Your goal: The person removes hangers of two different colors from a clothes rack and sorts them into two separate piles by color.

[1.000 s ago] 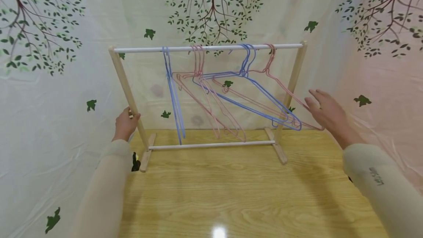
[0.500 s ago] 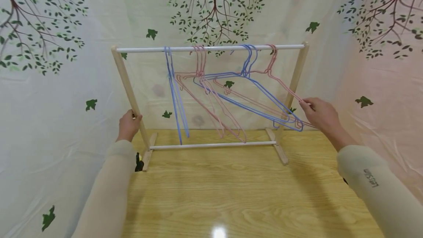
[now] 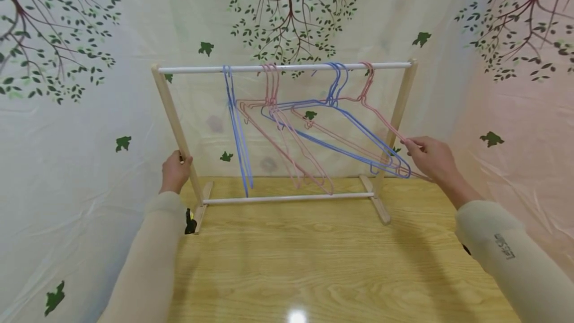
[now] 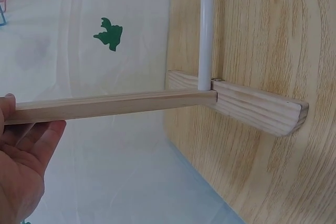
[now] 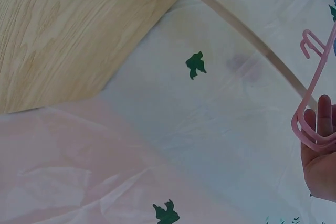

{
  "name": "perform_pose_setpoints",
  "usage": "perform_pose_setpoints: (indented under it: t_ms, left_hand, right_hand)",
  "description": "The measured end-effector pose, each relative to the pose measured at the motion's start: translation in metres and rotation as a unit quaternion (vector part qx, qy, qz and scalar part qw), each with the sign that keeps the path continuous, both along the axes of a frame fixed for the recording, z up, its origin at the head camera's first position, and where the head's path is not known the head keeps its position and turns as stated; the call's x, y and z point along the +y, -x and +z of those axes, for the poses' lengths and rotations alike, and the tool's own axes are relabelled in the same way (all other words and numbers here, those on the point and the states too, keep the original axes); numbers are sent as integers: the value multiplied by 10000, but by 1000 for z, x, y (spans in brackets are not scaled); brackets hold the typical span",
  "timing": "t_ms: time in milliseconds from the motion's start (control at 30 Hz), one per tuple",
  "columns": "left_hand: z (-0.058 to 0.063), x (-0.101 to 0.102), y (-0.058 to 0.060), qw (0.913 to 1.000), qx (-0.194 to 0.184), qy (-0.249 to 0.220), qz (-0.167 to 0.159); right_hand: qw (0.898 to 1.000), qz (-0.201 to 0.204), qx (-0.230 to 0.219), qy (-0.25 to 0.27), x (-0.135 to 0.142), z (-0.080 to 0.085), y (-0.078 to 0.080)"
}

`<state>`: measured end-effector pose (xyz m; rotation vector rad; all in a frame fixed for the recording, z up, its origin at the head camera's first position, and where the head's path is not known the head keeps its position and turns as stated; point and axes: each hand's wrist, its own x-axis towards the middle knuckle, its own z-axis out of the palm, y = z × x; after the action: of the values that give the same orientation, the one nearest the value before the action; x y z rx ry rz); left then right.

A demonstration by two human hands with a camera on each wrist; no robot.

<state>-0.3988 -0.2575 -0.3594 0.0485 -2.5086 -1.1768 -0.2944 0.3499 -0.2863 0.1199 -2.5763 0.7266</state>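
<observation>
My left hand [image 3: 176, 172] holds the left wooden post [image 3: 169, 106] of a clothes rack, thumb on one side and fingers on the other in the left wrist view. At the right end of the white top rail [image 3: 197, 70] hang pink hangers [image 3: 382, 118]. My right hand [image 3: 434, 161] pinches their sloping shoulder between thumb and fingers. In the right wrist view, the rounded corners of two pink hangers [image 5: 302, 124] cross in front of that hand. Left of them hang blue hangers [image 3: 358, 126], more pink hangers [image 3: 287, 151] and two upright blue hangers [image 3: 239, 138].
The rack's right post [image 3: 401, 98] stands behind the right-hand hangers. A white lower bar [image 3: 287, 198] joins the wooden feet [image 3: 381, 209] on the wood-grain table [image 3: 291, 263]. A small black object [image 3: 190, 222] sits by the left foot. Leaf-printed sheets [image 3: 80, 163] surround it all.
My right hand has moved slightly left and closed its fingers on the shoulder of the pink hangers; earlier its fingers were spread beside them. My left hand keeps its hold on the post.
</observation>
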Motion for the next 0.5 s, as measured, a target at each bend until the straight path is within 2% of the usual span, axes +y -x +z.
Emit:
perform_pose_setpoints:
  t_ms: [167, 300, 500]
  left_hand:
    - [-1, 1, -2, 10000, 63, -2, 33]
    - [-1, 1, -2, 9999, 78, -95, 55]
    - [-4, 3, -1, 9981, 3, -568, 232]
  right_hand:
    - [9994, 49, 15, 356, -4, 1, -1]
    - [9964, 63, -154, 826, -6, 2, -2]
    - [9889, 65, -388, 1431, -8, 1, -3]
